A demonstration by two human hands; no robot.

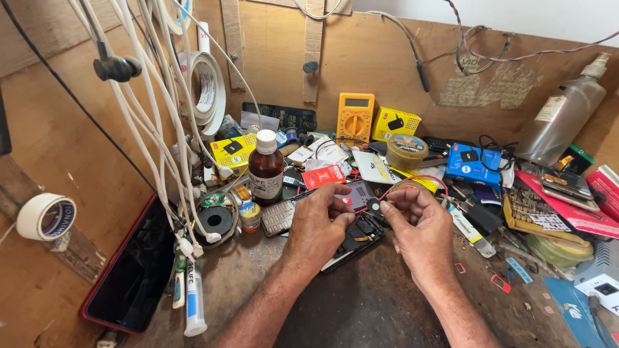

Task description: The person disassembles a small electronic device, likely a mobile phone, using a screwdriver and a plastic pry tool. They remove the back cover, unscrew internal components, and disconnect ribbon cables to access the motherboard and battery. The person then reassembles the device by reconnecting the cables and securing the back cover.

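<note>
My left hand [320, 222] rests over an opened black phone [353, 240] lying on the dark workbench, fingers curled onto its upper end. My right hand [418, 222] is just to the right, its fingertips pinched on a thin red wire [422, 178] that loops up and back behind the hand. A small round black part [373, 207] sits between the two hands. A phone keypad piece [278, 217] lies left of my left hand.
A brown bottle with a white cap [265, 169], a yellow multimeter [355, 116], small yellow and blue boxes, tape rolls [205, 87] and a spray bottle [560, 120] crowd the back. White cables hang at left above a red-edged tablet [132, 274].
</note>
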